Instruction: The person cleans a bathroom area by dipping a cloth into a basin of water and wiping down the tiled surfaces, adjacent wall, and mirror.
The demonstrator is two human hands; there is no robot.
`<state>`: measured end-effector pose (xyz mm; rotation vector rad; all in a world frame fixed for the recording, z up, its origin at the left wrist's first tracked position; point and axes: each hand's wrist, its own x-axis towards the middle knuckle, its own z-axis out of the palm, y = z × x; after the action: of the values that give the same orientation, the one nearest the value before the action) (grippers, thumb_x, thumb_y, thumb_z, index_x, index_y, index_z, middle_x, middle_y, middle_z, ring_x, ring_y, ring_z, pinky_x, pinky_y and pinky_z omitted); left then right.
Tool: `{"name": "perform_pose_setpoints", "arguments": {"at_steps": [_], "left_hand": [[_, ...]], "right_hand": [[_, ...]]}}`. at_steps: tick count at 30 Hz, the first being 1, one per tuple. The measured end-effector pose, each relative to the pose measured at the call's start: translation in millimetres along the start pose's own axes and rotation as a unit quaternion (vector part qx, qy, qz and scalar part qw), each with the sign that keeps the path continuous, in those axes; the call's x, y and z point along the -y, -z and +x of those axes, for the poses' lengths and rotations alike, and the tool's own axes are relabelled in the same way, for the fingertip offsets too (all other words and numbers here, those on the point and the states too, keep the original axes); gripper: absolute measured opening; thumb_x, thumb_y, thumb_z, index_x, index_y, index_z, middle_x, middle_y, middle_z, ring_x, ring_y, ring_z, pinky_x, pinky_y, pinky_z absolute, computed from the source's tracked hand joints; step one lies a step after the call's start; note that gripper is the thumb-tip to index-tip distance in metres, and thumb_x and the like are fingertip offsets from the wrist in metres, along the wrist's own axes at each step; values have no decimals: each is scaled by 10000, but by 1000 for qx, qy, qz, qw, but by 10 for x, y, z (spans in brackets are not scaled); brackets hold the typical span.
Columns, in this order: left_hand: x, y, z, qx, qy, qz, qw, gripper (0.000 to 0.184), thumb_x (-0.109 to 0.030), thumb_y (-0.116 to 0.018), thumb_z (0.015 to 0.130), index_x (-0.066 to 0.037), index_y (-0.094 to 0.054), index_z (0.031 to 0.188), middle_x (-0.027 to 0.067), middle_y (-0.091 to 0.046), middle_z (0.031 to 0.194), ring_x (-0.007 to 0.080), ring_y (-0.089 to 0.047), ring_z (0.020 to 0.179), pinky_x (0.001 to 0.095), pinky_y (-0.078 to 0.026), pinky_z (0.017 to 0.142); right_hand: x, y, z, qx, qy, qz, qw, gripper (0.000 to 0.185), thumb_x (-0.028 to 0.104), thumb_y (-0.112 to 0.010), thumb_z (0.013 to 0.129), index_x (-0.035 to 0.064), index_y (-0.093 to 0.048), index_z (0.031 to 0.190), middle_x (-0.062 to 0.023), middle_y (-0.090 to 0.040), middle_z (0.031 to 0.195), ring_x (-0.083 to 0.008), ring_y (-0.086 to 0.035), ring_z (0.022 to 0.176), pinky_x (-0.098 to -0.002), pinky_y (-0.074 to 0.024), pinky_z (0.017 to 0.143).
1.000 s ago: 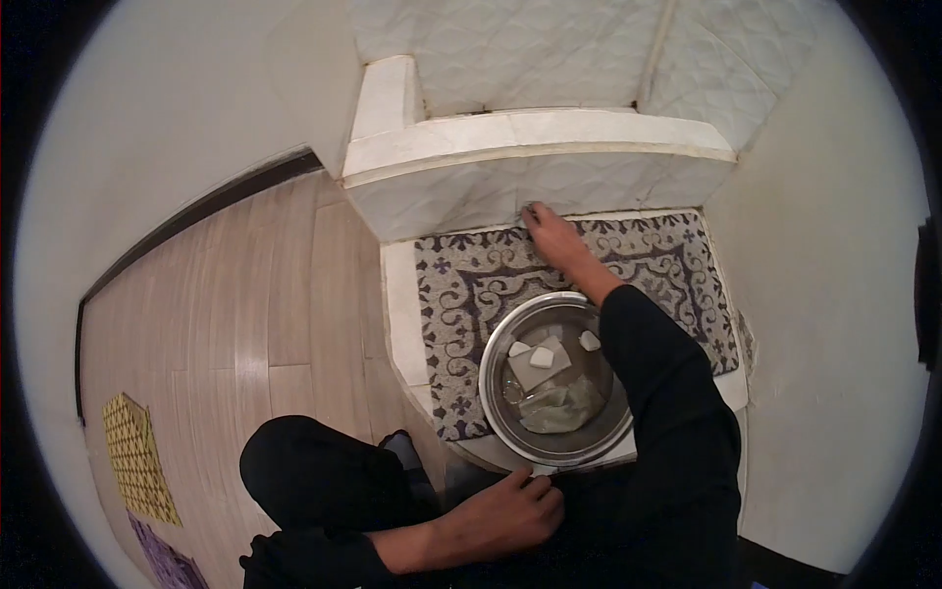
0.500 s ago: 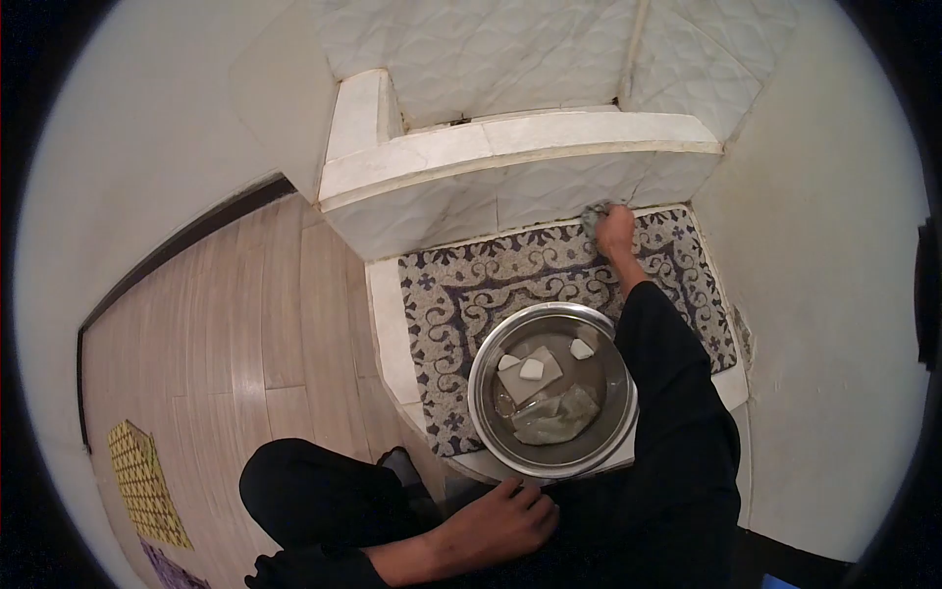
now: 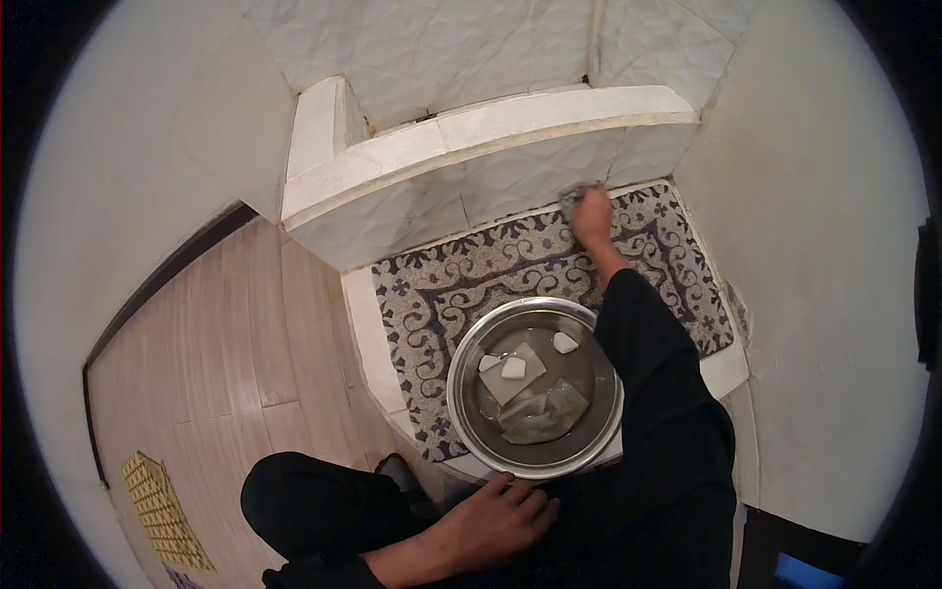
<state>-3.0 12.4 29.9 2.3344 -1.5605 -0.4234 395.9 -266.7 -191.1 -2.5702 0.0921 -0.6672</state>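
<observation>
My right hand (image 3: 592, 216) is closed on a small grey-green crumpled cloth (image 3: 571, 201), partly hidden by the fingers. It presses the cloth at the foot of the low tiled wall (image 3: 530, 177), along the back edge of the patterned mat (image 3: 428, 324). On the mat's front part stands a round metal basin (image 3: 459, 432) of cloudy water. Inside lie a wet greyish cloth (image 3: 546, 412), a flat square pale piece (image 3: 522, 381) and several small white chunks (image 3: 565, 343). My left hand (image 3: 496, 522) lies over my dark-clothed lap, fingers loosely bent and apart, near the basin's front rim.
A marble-look ledge (image 3: 392, 157) tops the low wall. Wood-look flooring (image 3: 265, 324) stretches to the left, with a yellow patterned piece (image 3: 165, 510) lying on it. A plain pale wall (image 3: 824, 344) rises close on the right.
The view has shifted and turned slightly. My right hand stays at the wall's foot with the cloth, at nearly the same spot. My left hand has hardly moved.
</observation>
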Motion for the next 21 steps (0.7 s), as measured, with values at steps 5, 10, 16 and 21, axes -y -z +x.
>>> {"name": "perform_pose_setpoints", "arguments": {"at_steps": [5,10,16,21], "left_hand": [[38,22,16,16,2,-1,1000,455,-180,-601,886,-28,-604,1315,97,-619,1101,236,-603,1073,396,-469,975],[58,1,97,18,-16,-31,999,458,-179,-603,880,-28,-603,1312,97,-616,1097,237,-604,1063,404,-470,972],[78,121,155,35,-3,-13,999,506,-194,-614,848,-35,-583,1327,105,-616,1124,253,-597,1079,412,-474,991],[89,74,114,65,31,-38,997,531,-209,-614,847,-46,-562,1349,107,-611,1165,255,-594,1104,418,-475,998]], "right_hand": [[-61,92,34,21,-11,11,1000,259,-2,-604,744,-38,-722,972,-236,-620,1092,-437,-605,1014,-484,-499,909],[258,26,-263,61,159,9,985,325,22,-623,748,12,-730,1054,-173,-618,1152,-369,-577,1110,-448,-475,950],[125,185,-168,31,63,-126,989,298,71,-656,778,67,-740,1064,-137,-595,1210,-333,-556,1130,-499,-432,959],[56,329,18,133,-101,-196,966,293,199,-630,863,68,-722,1108,-122,-535,1325,-333,-499,1203,-565,-376,979]]}}
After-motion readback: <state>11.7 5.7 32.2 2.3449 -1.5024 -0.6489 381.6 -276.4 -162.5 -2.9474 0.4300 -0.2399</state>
